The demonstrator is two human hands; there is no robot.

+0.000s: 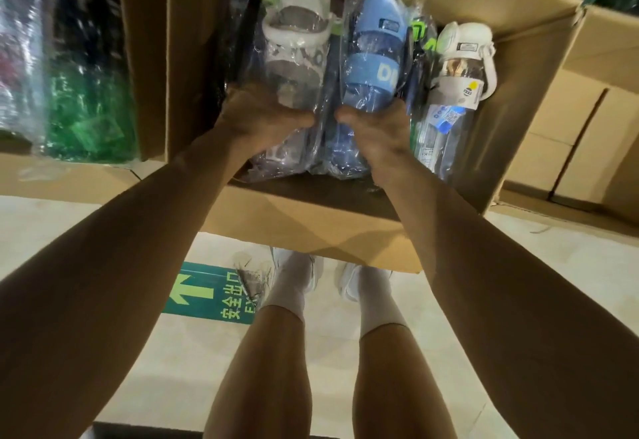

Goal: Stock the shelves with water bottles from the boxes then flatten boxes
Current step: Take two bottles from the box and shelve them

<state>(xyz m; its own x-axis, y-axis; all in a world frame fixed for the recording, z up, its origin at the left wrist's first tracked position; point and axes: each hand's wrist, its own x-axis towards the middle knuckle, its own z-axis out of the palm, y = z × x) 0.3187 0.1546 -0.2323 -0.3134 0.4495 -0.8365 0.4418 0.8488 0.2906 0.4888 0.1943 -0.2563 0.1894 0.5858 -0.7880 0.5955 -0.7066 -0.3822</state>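
An open cardboard box (311,227) stands in front of me with plastic-wrapped water bottles inside. My left hand (256,117) grips a clear bottle with a white lid (297,23). My right hand (377,134) grips a blue bottle (377,58) beside it. Both bottles stand tilted above the box opening, side by side. A third clear bottle with a white lid (456,86) lies in the box to the right, untouched. Dark wrapped bottles show between and behind them.
Wrapped green bottles (86,110) stand at the left, beside the box flap. More cardboard boxes (570,148) are stacked at the right. My legs and white shoes stand on a pale floor with a green exit sign (211,297).
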